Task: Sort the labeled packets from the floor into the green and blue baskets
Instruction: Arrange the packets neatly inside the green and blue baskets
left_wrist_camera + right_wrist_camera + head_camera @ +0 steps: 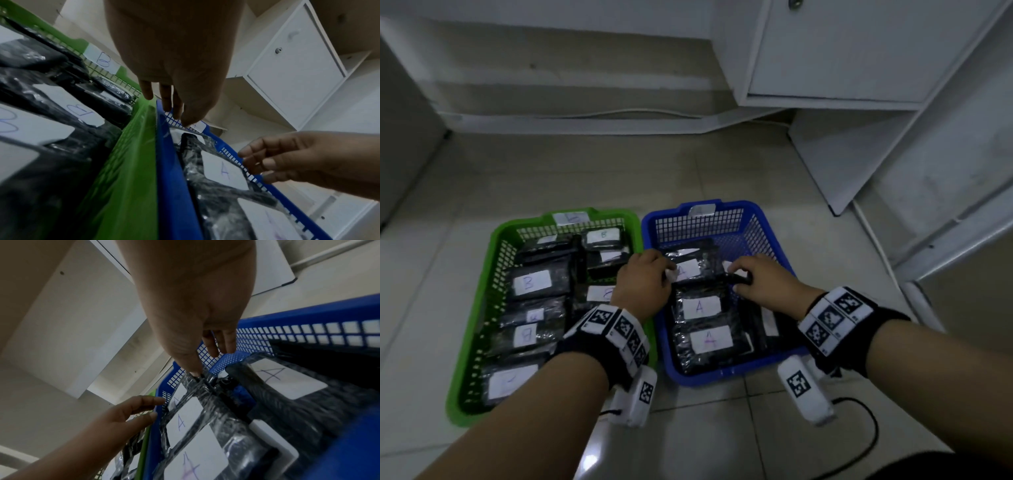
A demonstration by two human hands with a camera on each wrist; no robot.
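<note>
The green basket (458,416) on the left holds several black packets with white "B" labels (530,282). Beside it, the blue basket (705,378) holds several packets labeled "A" (698,306). My right hand (743,274) reaches into the blue basket and pinches the edge of a black wrapped packet (738,279); the right wrist view shows thumb and fingers (195,369) on its clear wrap (205,386). My left hand (666,272) hovers over the rims where the baskets meet. Its fingers (174,110) are extended and hold nothing.
A white cabinet (842,51) stands at the back right, with a white board (842,164) leaning below it. A black cable (869,438) loops on the tiled floor near my right arm. Bare tiles lie behind the baskets.
</note>
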